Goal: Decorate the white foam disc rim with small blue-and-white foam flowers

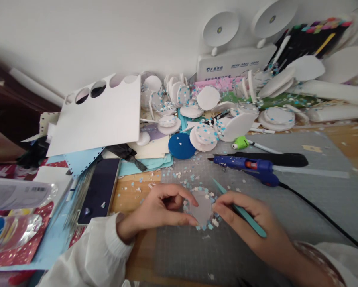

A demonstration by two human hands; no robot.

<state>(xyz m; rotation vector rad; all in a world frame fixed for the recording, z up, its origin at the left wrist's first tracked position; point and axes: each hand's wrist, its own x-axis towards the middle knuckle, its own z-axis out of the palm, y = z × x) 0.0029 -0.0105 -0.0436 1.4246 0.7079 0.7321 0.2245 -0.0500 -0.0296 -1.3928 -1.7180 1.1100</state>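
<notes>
Left hand (164, 207) curled, fingertips pinning the disc (200, 209) flat on the mat (286, 223) for steadiness; right hand (244, 223) at 3 o'clock pinching tweezers (241, 211), tip angled toward the rim; glue gun (247, 165) parked at 12 o'clock.

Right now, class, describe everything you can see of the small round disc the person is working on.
The small round grey disc lies flat on the grey cutting mat, ringed with tiny blue and white flakes. It looks like thin card or foam. The left hand pinches its left edge; the right hand, holding teal tweezers, touches its right edge.
</notes>
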